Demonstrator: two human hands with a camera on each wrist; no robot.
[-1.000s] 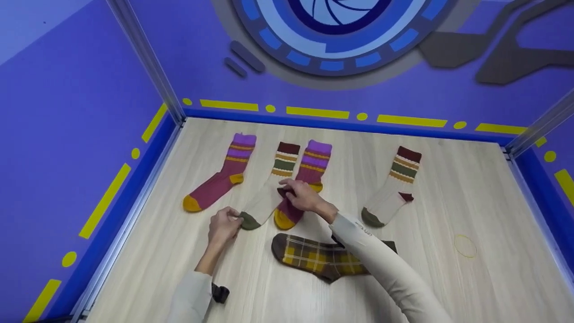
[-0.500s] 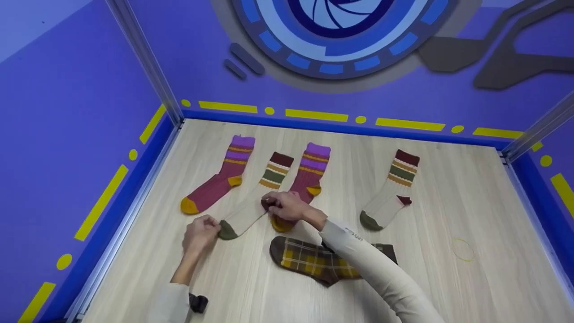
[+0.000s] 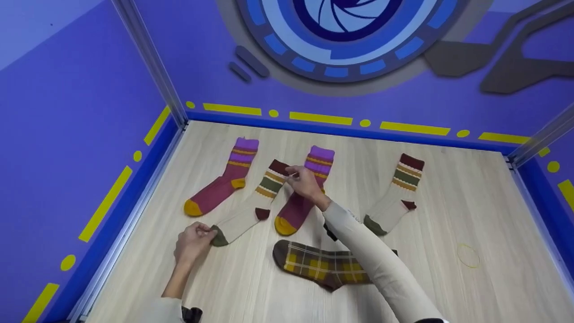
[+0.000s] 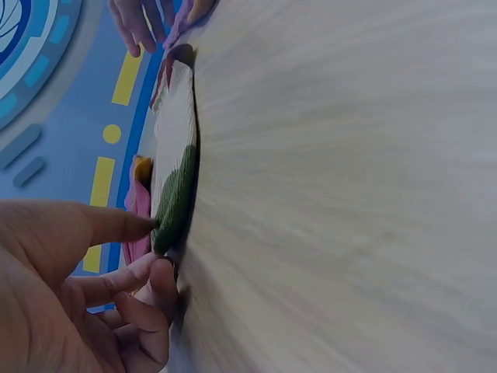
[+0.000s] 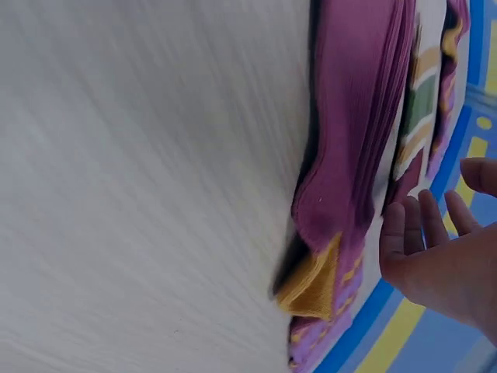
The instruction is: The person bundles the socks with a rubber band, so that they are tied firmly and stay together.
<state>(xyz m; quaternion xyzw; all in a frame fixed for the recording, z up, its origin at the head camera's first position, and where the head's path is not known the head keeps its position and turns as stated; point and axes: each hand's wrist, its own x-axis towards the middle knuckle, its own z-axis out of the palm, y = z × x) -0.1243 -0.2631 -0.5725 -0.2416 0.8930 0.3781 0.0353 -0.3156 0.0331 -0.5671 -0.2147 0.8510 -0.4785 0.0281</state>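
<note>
A cream sock (image 3: 240,217) with a dark red heel and striped cuff lies slanted on the table. My left hand (image 3: 193,242) pinches its green toe (image 4: 177,198) between thumb and fingers. At the cuff's upper corner is my right hand (image 3: 305,181), its fingers loosely bent and the thumb apart from them in the right wrist view. That hand is over a maroon sock (image 3: 293,206) with a purple cuff and covers part of it. Another maroon sock (image 3: 215,190) lies to the left of the cream one.
A second cream sock (image 3: 388,211) lies to the right. In front, a brown plaid sock (image 3: 314,262) is partly under the right sleeve (image 3: 372,255). A thin yellow loop (image 3: 468,255) lies at right. Blue walls (image 3: 89,112) edge the table.
The cream sock has shifted left and toward me with my left hand at its toe. My right hand has left its heel and moved up to the cuff.
</note>
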